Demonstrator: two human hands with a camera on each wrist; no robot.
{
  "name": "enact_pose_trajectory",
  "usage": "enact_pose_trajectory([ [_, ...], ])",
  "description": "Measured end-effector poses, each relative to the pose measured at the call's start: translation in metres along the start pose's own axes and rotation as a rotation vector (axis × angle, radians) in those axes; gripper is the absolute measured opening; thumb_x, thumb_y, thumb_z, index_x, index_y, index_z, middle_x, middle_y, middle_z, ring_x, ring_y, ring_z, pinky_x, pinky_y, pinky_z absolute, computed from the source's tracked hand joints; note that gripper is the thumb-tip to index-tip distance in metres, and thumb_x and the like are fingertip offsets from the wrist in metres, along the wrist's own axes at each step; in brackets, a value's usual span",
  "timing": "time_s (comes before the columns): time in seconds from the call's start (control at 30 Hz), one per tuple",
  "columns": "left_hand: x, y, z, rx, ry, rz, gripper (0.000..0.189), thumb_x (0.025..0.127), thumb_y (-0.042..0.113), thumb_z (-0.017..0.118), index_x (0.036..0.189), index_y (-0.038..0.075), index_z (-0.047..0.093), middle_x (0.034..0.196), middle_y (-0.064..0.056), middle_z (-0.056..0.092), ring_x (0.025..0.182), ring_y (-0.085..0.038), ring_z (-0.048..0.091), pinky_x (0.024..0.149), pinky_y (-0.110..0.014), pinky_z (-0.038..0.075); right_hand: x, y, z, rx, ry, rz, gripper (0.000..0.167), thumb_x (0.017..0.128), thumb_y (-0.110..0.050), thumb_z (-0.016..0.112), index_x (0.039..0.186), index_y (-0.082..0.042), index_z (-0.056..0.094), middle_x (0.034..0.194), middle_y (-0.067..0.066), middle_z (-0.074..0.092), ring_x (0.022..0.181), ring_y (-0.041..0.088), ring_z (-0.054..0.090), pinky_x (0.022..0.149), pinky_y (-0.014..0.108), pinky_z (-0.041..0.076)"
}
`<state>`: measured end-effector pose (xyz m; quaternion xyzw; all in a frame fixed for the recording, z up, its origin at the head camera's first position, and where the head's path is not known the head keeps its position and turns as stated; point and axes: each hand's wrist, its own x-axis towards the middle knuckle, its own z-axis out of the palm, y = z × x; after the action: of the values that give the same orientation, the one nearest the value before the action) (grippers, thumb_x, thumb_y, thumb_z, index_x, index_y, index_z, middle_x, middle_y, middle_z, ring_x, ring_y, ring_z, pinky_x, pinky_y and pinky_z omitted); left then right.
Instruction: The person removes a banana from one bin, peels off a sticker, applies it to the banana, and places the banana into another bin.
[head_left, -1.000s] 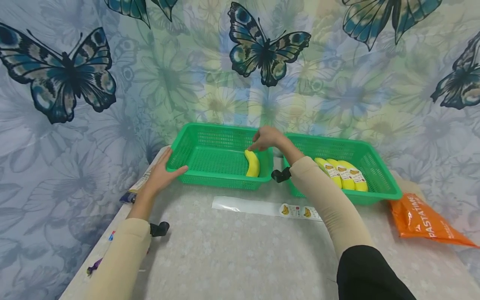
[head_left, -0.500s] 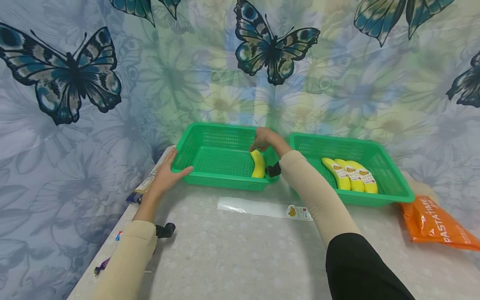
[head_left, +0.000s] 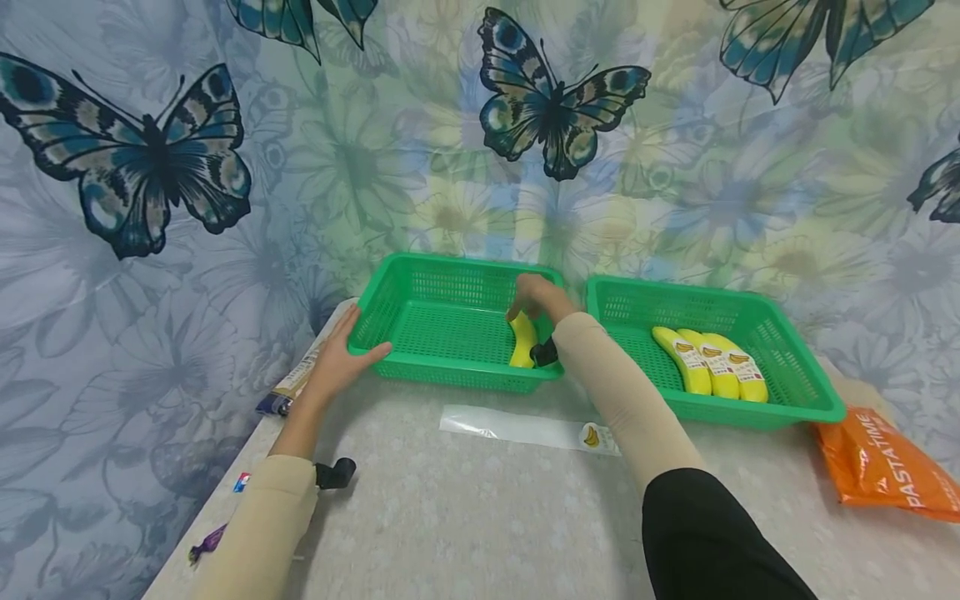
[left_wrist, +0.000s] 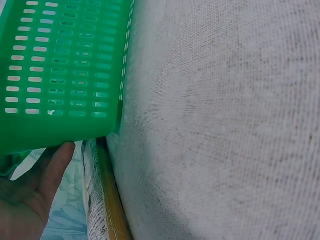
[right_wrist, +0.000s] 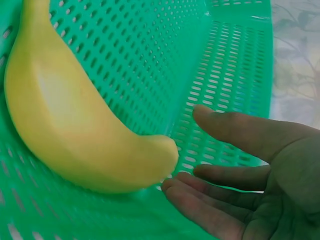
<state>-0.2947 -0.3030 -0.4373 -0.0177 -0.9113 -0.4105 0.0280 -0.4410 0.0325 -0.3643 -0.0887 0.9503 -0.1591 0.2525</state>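
Note:
In the head view, a yellow banana (head_left: 523,342) lies near the right end of the left green basket (head_left: 457,382). My right hand (head_left: 542,297) is over that end, its fingertips close to the banana's far tip. Seen from the right wrist, the thumb (right_wrist: 240,131) and fingers are spread apart beside the tip of the banana (right_wrist: 75,115), with nothing held between them. My left hand (head_left: 337,360) is at the left end of the same basket, fingers extended. The left wrist view has its fingertip (left_wrist: 64,150) at the basket's rim (left_wrist: 65,142).
Several bananas with stickers (head_left: 708,367) lie in a second green basket (head_left: 765,417) on the right. A strip of banana stickers (head_left: 525,428) is in front of the baskets. An orange bag (head_left: 888,467) sits far right, a packet (head_left: 288,385) behind my left hand.
The head view has shifted, so the scene appears farther right. My right wrist has moved left relative to the left basket. The banana and left hand keep their places at it.

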Motion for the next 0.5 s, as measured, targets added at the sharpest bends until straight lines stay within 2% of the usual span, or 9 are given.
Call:
enact_pose_trajectory([
  [0.07, 0.000, 0.000, 0.001, -0.004, 0.006, -0.006, 0.099, 0.087, 0.057, 0.064, 0.159, 0.023, 0.004, 0.166, 0.001, -0.002, 0.150, -0.044, 0.004, 0.112, -0.076, 0.001, 0.002, -0.001, 0.003, -0.039, 0.004, -0.006, 0.051, 0.084, -0.025, 0.078, 0.121, -0.001, 0.053, 0.112, 0.015, 0.059, 0.096, 0.027, 0.067, 0.084, 0.034, 0.059],
  [0.13, 0.001, 0.000, 0.001, -0.006, 0.009, -0.014, 0.099, 0.087, 0.056, 0.064, 0.159, 0.024, 0.004, 0.166, 0.002, -0.002, 0.150, -0.044, 0.004, 0.112, -0.076, 0.004, 0.003, -0.002, 0.005, -0.064, 0.003, 0.017, 0.055, 0.083, -0.023, 0.078, 0.125, -0.001, 0.051, 0.116, 0.015, 0.058, 0.094, 0.026, 0.066, 0.081, 0.033, 0.059],
  [0.2, 0.001, 0.000, 0.002, -0.009, 0.015, -0.022, 0.099, 0.087, 0.055, 0.065, 0.159, 0.024, 0.005, 0.166, 0.003, -0.001, 0.150, -0.045, 0.005, 0.111, -0.076, 0.008, 0.005, -0.003, 0.008, -0.099, -0.012, 0.043, 0.066, 0.084, -0.023, 0.078, 0.137, -0.001, 0.046, 0.129, 0.018, 0.055, 0.095, 0.025, 0.066, 0.078, 0.031, 0.059],
  [0.3, 0.000, 0.000, 0.002, -0.015, 0.019, -0.025, 0.099, 0.086, 0.056, 0.065, 0.159, 0.024, 0.005, 0.166, 0.003, -0.001, 0.150, -0.045, 0.006, 0.111, -0.076, 0.012, 0.008, -0.003, 0.013, -0.115, -0.054, 0.096, 0.072, 0.083, -0.020, 0.079, 0.142, -0.001, 0.043, 0.141, 0.020, 0.049, 0.100, 0.027, 0.066, 0.079, 0.031, 0.059],
  [0.37, -0.001, 0.000, 0.002, -0.016, 0.021, -0.025, 0.100, 0.086, 0.057, 0.065, 0.159, 0.024, 0.006, 0.166, 0.003, 0.000, 0.150, -0.045, 0.006, 0.111, -0.076, 0.011, 0.012, -0.003, 0.016, -0.136, -0.081, 0.105, 0.070, 0.083, -0.020, 0.078, 0.141, 0.001, 0.045, 0.139, 0.021, 0.052, 0.100, 0.028, 0.068, 0.077, 0.030, 0.059],
  [0.5, -0.001, 0.000, 0.001, -0.011, 0.025, -0.018, 0.099, 0.086, 0.057, 0.065, 0.159, 0.023, 0.006, 0.166, 0.003, 0.000, 0.150, -0.045, 0.006, 0.111, -0.076, 0.009, 0.016, -0.001, 0.021, -0.124, -0.094, 0.102, 0.058, 0.083, -0.021, 0.079, 0.130, 0.003, 0.054, 0.124, 0.020, 0.061, 0.095, 0.028, 0.070, 0.075, 0.031, 0.060],
])
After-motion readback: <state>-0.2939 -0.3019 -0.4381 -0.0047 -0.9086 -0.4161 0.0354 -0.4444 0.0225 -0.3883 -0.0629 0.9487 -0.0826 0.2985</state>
